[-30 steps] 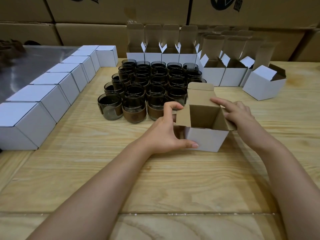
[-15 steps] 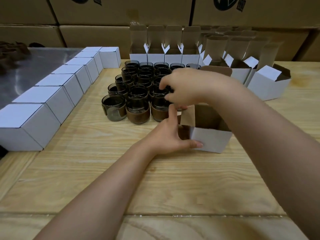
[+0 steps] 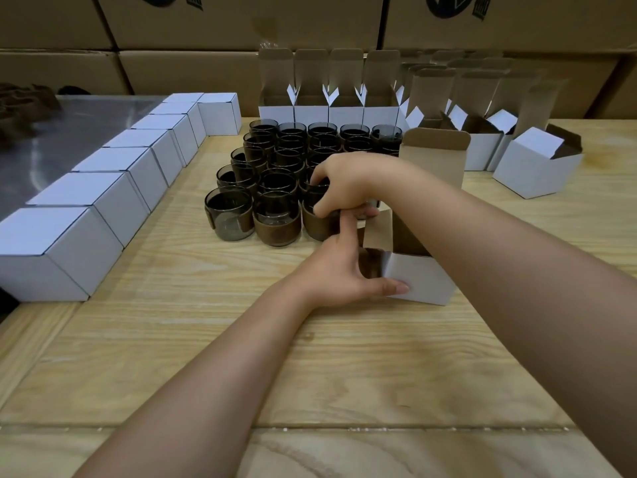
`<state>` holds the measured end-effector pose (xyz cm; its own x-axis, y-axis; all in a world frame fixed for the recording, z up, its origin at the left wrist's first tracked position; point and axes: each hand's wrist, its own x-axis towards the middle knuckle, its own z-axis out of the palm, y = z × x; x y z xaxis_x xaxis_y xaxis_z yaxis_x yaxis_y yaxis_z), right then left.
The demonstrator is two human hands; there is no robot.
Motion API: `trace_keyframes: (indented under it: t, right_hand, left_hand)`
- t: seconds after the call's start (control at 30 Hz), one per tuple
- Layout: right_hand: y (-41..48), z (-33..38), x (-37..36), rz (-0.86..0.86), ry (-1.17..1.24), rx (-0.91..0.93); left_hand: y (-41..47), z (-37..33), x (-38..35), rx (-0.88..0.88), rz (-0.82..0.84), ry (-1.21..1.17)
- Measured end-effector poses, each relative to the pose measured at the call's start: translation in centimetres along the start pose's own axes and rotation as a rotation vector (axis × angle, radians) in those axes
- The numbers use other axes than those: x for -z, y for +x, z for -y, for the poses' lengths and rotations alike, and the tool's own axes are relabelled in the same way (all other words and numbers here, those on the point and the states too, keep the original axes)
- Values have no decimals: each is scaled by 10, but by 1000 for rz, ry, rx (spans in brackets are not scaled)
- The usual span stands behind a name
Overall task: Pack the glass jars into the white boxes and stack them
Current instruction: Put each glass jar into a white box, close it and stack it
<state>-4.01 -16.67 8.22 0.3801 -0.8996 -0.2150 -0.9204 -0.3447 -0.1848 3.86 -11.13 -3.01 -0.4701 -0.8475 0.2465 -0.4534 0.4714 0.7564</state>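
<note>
The right hand (image 3: 348, 188) grips a jar (image 3: 319, 224) in the middle of the frame. The open box (image 3: 420, 282), held by the left hand (image 3: 339, 270), sits just right of it.

Bare pale wooden surface (image 3: 379, 374) is seen in front of the open white cardboard box (image 3: 420, 281), whose mouth is crossed by the right forearm (image 3: 482, 243). The left side is barred by a row of closed white cardboard boxes (image 3: 113, 198). Behind, tightly packed dark round glass jars (image 3: 279, 181) are backed by open-flapped white boxes (image 3: 327, 112) and stacked brown cartons (image 3: 241, 25).
</note>
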Motion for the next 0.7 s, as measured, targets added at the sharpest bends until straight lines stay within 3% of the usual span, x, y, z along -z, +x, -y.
trace_keyframes:
  t: [0.27,0.47,0.7]
  right_hand:
    - [-19,-2,29,-148,170,21]
    - [-51,-19,66,-267,269,29]
    - [-77,-51,63,-127,136,-115]
  left_hand:
    - [-3,-9,3,53,-9,-38]
    - [-1,-4,3,94,-114,-68]
    - [5,4,5,140,-164,-202]
